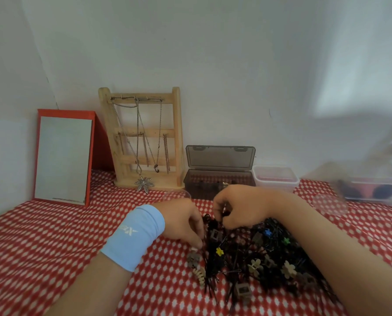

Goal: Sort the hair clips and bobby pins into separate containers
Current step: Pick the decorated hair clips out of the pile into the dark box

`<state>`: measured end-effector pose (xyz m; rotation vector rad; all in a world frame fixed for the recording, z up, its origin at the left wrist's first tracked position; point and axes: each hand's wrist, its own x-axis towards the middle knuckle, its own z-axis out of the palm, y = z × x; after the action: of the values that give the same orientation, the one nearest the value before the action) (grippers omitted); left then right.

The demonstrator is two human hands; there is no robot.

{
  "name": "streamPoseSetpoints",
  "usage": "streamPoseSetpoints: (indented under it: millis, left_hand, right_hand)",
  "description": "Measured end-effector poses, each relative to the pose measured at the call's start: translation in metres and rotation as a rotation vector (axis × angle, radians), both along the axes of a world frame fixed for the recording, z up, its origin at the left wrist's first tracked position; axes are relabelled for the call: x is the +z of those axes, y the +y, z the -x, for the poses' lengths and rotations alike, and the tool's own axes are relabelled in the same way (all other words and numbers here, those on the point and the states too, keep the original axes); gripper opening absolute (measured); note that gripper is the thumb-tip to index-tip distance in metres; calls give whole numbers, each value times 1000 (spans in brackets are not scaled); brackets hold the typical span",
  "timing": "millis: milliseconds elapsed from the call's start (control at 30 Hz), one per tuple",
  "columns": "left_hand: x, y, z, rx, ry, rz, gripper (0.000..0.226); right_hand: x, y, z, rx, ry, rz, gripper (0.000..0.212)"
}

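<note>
Red-dotted cloth (53,236) | black bobby pins (243,252), tan clips (255,266) | right hand (238,208) pinching bobby pins; left hand (183,222) unclear

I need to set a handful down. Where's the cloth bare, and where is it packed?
Bare cloth lies left of the left hand, in front of the mirror and necklace stand. Crowded: the pile of pins and clips at the right hand, and the grey box and clear tub behind it.

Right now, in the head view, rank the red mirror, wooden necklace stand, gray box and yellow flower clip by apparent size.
1. Red mirror and wooden necklace stand: too alike to rank.
2. Gray box, lid open.
3. Yellow flower clip, smallest though nearest.
</note>
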<state>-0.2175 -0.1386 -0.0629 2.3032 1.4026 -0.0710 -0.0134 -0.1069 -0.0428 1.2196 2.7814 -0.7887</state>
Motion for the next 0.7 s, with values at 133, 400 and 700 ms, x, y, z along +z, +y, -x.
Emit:
streamPoseSetpoints:
  millis: [133,400,700]
  left_hand:
    - [12,0,8,88,-134,15,9]
    - [13,2,12,151,-236,-159,9]
    - [14,5,-7,155,-312,-226,20]
  right_hand:
    - [0,-4,4,87,-19,-11,30]
    - [-10,1,5,115,-73,-66,26]
    - [4,8,-9,-95,36,110,12]
